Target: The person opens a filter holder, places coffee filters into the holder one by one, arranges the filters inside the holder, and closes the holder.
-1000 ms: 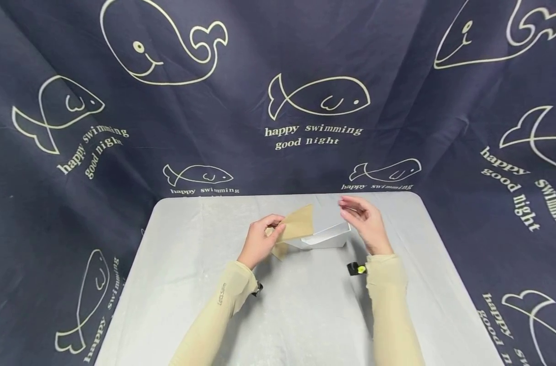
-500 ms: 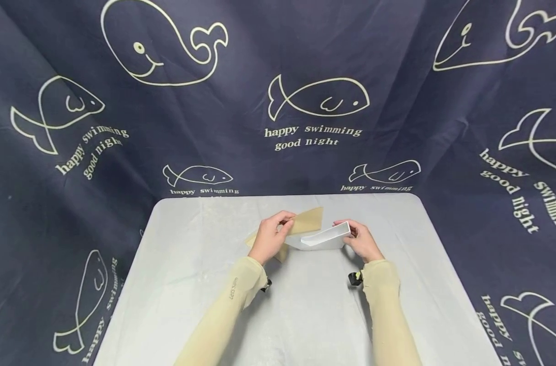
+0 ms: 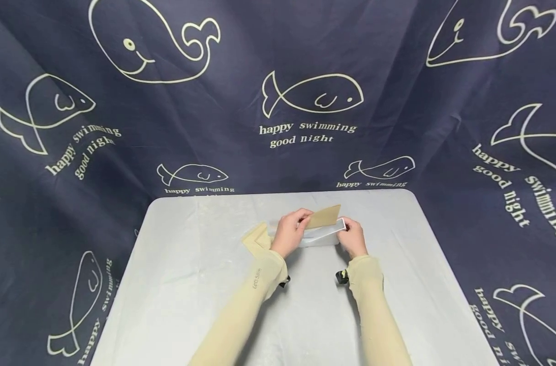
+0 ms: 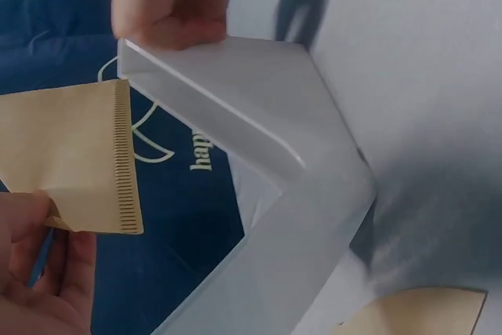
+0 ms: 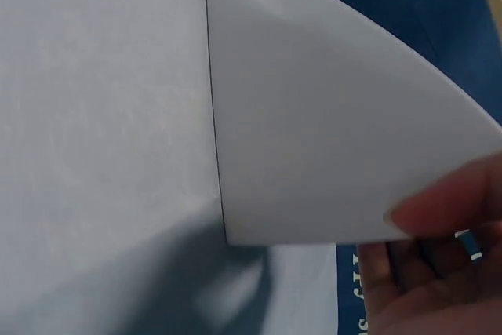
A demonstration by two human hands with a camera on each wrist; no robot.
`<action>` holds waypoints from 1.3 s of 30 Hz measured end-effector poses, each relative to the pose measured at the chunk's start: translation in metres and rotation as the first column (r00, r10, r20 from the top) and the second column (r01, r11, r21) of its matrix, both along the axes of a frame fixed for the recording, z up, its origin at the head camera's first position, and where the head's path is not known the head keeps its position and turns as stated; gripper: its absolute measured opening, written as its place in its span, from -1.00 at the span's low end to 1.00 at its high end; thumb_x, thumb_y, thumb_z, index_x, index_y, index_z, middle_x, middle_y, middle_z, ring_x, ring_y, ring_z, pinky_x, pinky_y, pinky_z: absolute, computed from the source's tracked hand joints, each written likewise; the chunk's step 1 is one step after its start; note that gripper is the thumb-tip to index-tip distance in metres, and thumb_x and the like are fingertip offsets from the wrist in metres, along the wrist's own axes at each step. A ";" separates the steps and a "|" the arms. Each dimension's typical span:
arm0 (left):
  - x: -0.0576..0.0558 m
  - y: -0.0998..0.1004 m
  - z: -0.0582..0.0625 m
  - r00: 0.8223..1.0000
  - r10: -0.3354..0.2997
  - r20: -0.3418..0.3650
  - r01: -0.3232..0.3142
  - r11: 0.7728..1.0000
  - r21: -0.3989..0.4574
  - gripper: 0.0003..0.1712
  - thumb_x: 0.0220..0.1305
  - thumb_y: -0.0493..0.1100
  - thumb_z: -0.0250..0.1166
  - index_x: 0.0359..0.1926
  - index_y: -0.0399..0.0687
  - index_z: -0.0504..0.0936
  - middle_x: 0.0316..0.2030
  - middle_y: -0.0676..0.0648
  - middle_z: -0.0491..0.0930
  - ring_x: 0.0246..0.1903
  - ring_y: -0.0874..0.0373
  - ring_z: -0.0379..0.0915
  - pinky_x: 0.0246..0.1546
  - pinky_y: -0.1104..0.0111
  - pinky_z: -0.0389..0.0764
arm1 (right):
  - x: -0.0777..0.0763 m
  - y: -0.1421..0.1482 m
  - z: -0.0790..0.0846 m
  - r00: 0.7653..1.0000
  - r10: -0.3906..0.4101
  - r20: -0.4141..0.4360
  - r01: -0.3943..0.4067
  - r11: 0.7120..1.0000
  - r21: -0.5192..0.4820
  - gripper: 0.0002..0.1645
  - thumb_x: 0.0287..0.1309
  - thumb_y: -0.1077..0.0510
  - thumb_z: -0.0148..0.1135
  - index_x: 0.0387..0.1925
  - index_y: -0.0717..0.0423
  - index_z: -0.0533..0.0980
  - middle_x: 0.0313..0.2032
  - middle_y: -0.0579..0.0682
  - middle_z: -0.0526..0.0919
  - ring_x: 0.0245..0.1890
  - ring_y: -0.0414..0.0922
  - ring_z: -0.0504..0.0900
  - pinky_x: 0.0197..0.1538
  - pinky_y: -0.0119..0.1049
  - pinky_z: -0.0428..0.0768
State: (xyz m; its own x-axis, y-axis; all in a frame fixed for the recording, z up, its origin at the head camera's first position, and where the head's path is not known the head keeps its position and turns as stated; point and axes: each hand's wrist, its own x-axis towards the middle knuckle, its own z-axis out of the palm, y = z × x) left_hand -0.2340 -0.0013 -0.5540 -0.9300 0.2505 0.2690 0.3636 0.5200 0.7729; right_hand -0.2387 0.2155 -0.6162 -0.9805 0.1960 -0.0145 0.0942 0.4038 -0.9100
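Note:
My left hand [image 3: 292,231] pinches a brown paper coffee filter [image 3: 325,216] with a crimped edge, clear in the left wrist view [image 4: 74,154]. It is held up above and behind a white open-topped holder [image 3: 321,239] with sloping sides. My right hand [image 3: 352,237] grips the holder's tall right end; in the right wrist view its thumb lies on the side wall [image 5: 314,115] and the fingers are behind. From the left wrist, filter and holder look apart. More brown filters [image 3: 258,238] lie left of my left hand, partly hidden by it.
The pale cloth-covered table [image 3: 305,315] has a rounded far edge. Close behind it hangs a dark blue curtain [image 3: 241,117] with fish prints. A small black wrist camera [image 3: 342,277] sits under my right wrist.
My left hand has carried the filter to the right, toward the holder's tall end. My right hand, apart from the holder at first, has come down and taken hold of it.

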 end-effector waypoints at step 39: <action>-0.004 0.033 -0.030 0.989 0.007 -0.146 -0.089 0.824 -0.560 -0.93 0.43 -0.05 0.32 -0.19 0.13 0.70 -0.37 0.08 0.78 -0.41 0.13 0.67 -0.44 0.26 0.61 | 0.001 -0.006 0.000 0.995 -0.091 0.027 0.088 0.992 0.092 -0.53 -0.04 0.46 0.03 -0.13 0.26 0.72 -0.22 0.25 0.76 -0.30 -0.03 0.56 -0.24 -0.36 0.48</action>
State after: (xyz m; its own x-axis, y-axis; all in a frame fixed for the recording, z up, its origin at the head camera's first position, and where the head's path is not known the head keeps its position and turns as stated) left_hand -0.2384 0.0316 -0.5842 -0.9109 0.3522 0.2150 0.4036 0.8691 0.2861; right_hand -0.2374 0.2098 -0.6160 -0.9583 0.2849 -0.0233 0.1618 0.4733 -0.8659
